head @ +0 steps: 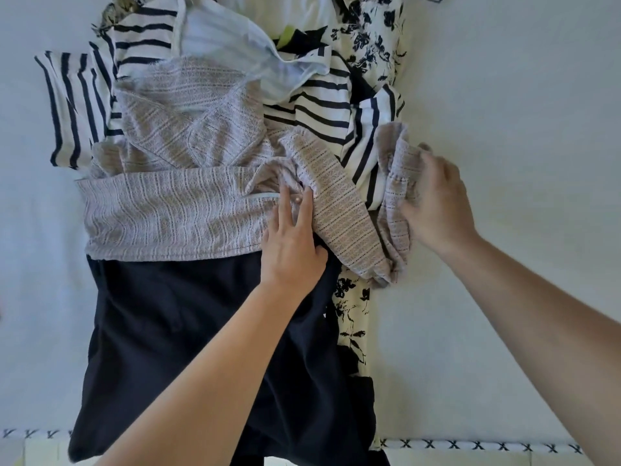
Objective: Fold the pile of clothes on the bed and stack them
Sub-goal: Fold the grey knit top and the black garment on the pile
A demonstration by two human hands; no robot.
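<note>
Pressing left hand (291,245) flat on knit top (174,210); no readable writing.

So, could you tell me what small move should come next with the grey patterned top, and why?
Probably draw the bunched sleeve across the grey patterned top with the right hand. The left hand already presses the top flat near its middle, while the sleeve lies crumpled off to the side.

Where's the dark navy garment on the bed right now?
In the head view the navy garment lies low and left of centre, just below the grey knit top, with the left forearm crossing over it and the floral fabric along its right edge.
</note>
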